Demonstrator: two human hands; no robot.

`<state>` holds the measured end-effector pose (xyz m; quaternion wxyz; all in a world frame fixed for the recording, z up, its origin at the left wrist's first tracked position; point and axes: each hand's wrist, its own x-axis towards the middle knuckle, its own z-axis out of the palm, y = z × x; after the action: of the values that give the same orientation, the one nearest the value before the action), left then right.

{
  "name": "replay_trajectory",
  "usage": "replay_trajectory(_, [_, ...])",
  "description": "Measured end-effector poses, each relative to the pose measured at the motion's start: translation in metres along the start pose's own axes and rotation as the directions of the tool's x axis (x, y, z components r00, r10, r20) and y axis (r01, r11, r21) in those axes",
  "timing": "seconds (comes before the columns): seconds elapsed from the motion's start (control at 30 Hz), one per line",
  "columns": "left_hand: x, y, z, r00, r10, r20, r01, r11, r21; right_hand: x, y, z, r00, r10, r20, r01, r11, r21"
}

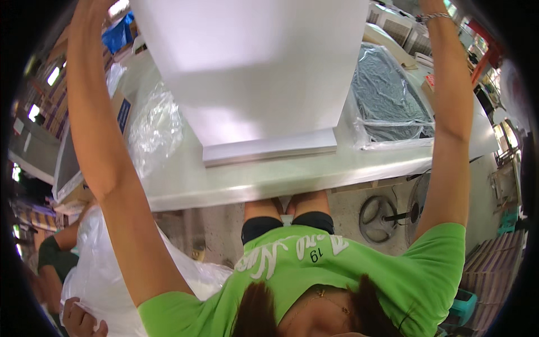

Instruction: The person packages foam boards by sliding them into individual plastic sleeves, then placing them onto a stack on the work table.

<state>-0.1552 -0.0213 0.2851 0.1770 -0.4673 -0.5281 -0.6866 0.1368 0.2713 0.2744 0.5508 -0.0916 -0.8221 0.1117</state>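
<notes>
A large white sheet [252,67] rises in front of me and runs out of the top of the picture. Its lower edge is over a stack of white sheets [272,149] near the front edge of the table. My arms reach up on either side of the sheet. Only the base of my left hand [94,4] shows at the upper left. Of my right hand [431,5], just the part above a bracelet [435,17] appears. The fingers of both hands are out of the picture, so whether they touch the white sheet cannot be seen.
Clear plastic wrap [154,126] lies left of the stack on the table [252,182]. A dark panel in clear film [387,90] lies to the right. Below stands a floor fan [415,210]. At lower left, another person's hand [81,320] is beside a large plastic bag [106,275].
</notes>
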Motion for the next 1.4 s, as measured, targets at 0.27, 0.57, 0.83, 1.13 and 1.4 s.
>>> replay_trajectory(0.27, [0.055,-0.043,-0.035,0.891,-0.376,0.254,0.452,0.784,-0.426,0.014,0.011,0.0,0.941,0.303,0.151,-0.275,0.424,0.863])
replay_trajectory(0.57, [0.043,-0.029,-0.026,0.786,-0.363,0.5,0.612,0.352,-0.708,0.015,0.038,-0.006,0.892,0.335,0.305,-0.284,-0.111,0.952])
replay_trajectory(0.83, [0.019,-0.045,-0.036,0.624,-0.014,0.781,0.769,0.191,-0.611,0.011,0.063,-0.018,0.863,0.358,0.356,-0.297,-0.21,0.931])
replay_trajectory(1.13, [-0.037,-0.08,-0.03,0.592,-0.317,0.741,0.806,0.212,-0.553,-0.03,0.109,0.011,0.836,0.363,0.411,-0.38,-0.157,0.912])
replay_trajectory(1.4, [-0.11,-0.13,-0.02,0.662,-0.522,0.538,0.735,0.309,-0.604,-0.107,0.145,0.049,0.737,0.41,0.537,-0.49,-0.223,0.843])
